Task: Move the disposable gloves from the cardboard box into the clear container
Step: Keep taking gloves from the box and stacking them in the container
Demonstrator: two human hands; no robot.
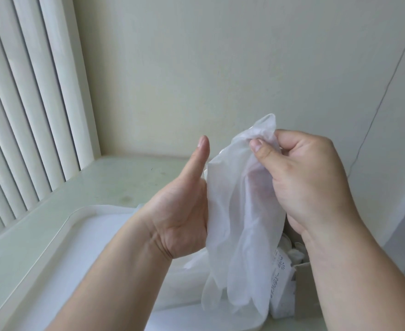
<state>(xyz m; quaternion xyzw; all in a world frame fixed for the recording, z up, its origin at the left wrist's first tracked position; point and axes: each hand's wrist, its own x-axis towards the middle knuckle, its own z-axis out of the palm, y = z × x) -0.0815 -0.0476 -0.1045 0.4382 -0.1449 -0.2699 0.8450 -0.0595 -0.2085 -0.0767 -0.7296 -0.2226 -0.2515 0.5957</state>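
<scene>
While the right hand (pixel 309 182) pinched the upper end of the disposable gloves (pixel 239 223) between thumb and curled forefinger, the bunch hung above the right end of the clear container (pixel 60 225), not yet inside it.

Long axis: near vertical, pinched end up, glove-fingers dangling toward the container.

Count of gloves in the bunch: could not tell, as the film was translucent and the layers overlapped.

Left hand (pixel 180 211): palm against the side of the bunch nearer the container's middle, thumb straight and raised, off the film. Its fingers lay behind the film; whether straight or curled could not be told.

Cardboard box (pixel 304 280): just right of the container, below the right wrist, with a printed packet (pixel 280 283) showing in it.

Judgement: the gloves were out of the box and the transfer was under way. The right hand alone had a sure hold. The container's open middle lay down and left of its fingertips. The next move would call for a short carry that way, then lowering the dangling tips in first before letting go.
</scene>
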